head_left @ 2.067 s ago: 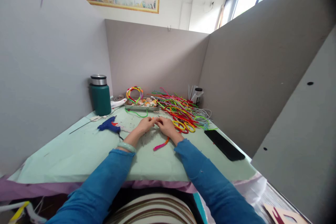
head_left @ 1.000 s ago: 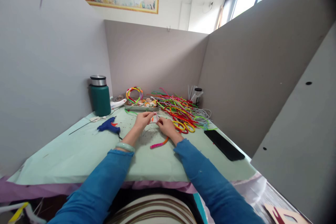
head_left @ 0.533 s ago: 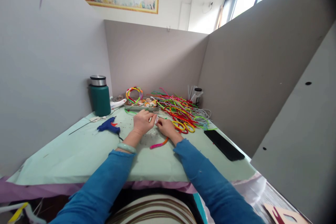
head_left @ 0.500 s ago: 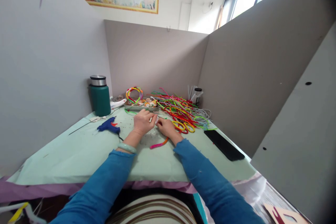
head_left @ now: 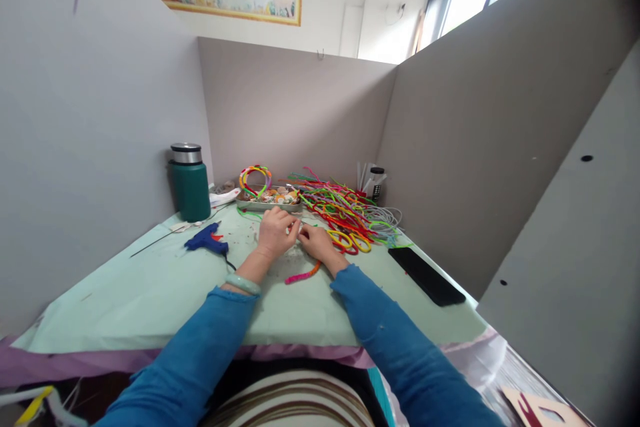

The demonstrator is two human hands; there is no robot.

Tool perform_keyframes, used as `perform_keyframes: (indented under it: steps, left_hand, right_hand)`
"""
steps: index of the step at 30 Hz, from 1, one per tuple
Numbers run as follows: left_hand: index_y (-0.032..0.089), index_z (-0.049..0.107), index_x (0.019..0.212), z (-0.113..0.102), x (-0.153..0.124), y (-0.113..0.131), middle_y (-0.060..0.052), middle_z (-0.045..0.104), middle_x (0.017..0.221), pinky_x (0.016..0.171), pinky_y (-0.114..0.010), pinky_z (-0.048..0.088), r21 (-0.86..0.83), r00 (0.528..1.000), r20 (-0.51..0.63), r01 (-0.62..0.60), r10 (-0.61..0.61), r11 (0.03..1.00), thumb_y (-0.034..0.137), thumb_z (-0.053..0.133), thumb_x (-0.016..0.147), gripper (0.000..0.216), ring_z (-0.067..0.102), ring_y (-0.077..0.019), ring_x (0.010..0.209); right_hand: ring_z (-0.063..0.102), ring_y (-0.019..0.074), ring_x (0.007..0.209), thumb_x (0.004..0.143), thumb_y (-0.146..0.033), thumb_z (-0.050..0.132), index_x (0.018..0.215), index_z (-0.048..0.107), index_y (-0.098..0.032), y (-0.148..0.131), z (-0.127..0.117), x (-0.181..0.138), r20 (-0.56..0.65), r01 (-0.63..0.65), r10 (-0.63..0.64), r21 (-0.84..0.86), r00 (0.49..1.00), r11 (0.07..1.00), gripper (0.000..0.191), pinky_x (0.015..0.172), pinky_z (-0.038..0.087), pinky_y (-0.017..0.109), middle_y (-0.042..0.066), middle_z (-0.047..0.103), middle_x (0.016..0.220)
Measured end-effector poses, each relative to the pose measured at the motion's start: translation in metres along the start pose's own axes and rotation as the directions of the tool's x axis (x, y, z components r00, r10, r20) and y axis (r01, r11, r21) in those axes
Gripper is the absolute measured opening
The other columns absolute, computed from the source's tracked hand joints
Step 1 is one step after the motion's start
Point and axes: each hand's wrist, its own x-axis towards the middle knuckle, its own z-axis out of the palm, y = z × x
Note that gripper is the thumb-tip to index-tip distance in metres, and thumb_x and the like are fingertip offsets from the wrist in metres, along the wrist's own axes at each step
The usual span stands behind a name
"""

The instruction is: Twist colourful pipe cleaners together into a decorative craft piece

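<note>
My left hand [head_left: 276, 232] and my right hand [head_left: 317, 242] meet fingertip to fingertip over the green table cover [head_left: 150, 293]. Both are closed in a pinch on a small pale piece between them that is too small to name. A pink and orange twisted pipe cleaner [head_left: 302, 273] lies on the cover just below my right wrist. A pale green bangle [head_left: 242, 282] sits on my left wrist. Both arms wear blue sleeves.
A heap of coloured pipe cleaners [head_left: 345, 210] lies behind my right hand. A blue glue gun [head_left: 206, 241] rests at left, a green flask [head_left: 191, 182] behind it, a metal tray [head_left: 269, 199] with a multicoloured hoop [head_left: 255, 178] at the back, a black phone [head_left: 425, 275] at right. Partition walls enclose three sides.
My left hand has turned over, from fingers pointing right to knuckles up, and curled closer over the small piece. My right hand stays nearly in place. The pink pipe cleaner has shifted slightly left.
</note>
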Motion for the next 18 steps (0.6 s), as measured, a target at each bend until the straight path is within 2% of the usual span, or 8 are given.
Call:
perform_keyframes:
  steps: [3,8,12,15,18]
  left_hand:
    - [0.019,0.072,0.079,0.006,-0.003,0.003,-0.01,0.067,0.077,0.073,-0.031,0.037,-0.009,0.983,0.184,-0.01,0.012,1.0,0.036,0.044,0.09,0.034,0.057,-0.0216,0.08]
    - [0.019,0.073,0.084,0.014,-0.004,-0.001,-0.011,0.07,0.089,0.082,-0.033,0.039,0.065,0.982,0.176,0.056,-0.066,0.996,0.029,0.045,0.089,0.03,0.058,-0.0236,0.092]
    - [0.019,0.071,0.096,0.016,-0.003,-0.005,-0.012,0.069,0.1,0.084,-0.034,0.04,0.042,0.969,0.213,0.115,-0.121,0.993,0.024,0.048,0.086,0.026,0.058,-0.0244,0.098]
    - [0.019,0.067,0.1,0.017,-0.003,-0.005,-0.011,0.069,0.097,0.079,-0.032,0.041,0.006,0.949,0.232,0.216,-0.212,0.976,0.026,0.05,0.085,0.024,0.06,-0.0232,0.093]
    - [0.019,0.066,0.096,0.018,-0.002,-0.004,-0.009,0.07,0.09,0.074,-0.029,0.041,-0.022,0.909,0.288,0.321,-0.302,0.947,0.029,0.052,0.084,0.02,0.062,-0.0214,0.087]
  right_hand:
    - [0.058,0.0177,0.076,0.086,-0.029,0.05,0.089,0.067,-0.021,0.0,-0.001,0.0,0.005,-0.008,0.008,0.02,1.0,1.0,0.02,0.063,0.033,0.025,0.006,0.07,0.087]
    - [0.058,0.017,0.074,0.085,-0.03,0.051,0.087,0.067,-0.02,-0.002,-0.001,0.001,0.008,-0.019,0.019,0.022,1.0,1.0,0.019,0.063,0.034,0.025,0.006,0.07,0.084]
    - [0.058,0.0166,0.072,0.085,-0.03,0.053,0.086,0.067,-0.02,-0.001,0.0,0.0,0.002,0.016,-0.016,0.044,1.0,0.999,0.017,0.062,0.034,0.025,0.005,0.07,0.083]
    - [0.058,0.0161,0.072,0.086,-0.029,0.051,0.086,0.066,-0.02,-0.001,0.001,0.0,0.004,0.036,-0.037,0.068,0.999,0.997,0.018,0.062,0.034,0.024,0.005,0.07,0.082]
    - [0.058,0.0157,0.073,0.086,-0.029,0.052,0.088,0.066,-0.02,0.0,0.001,0.0,0.007,0.063,-0.063,0.092,0.998,0.994,0.017,0.063,0.035,0.024,0.005,0.069,0.084]
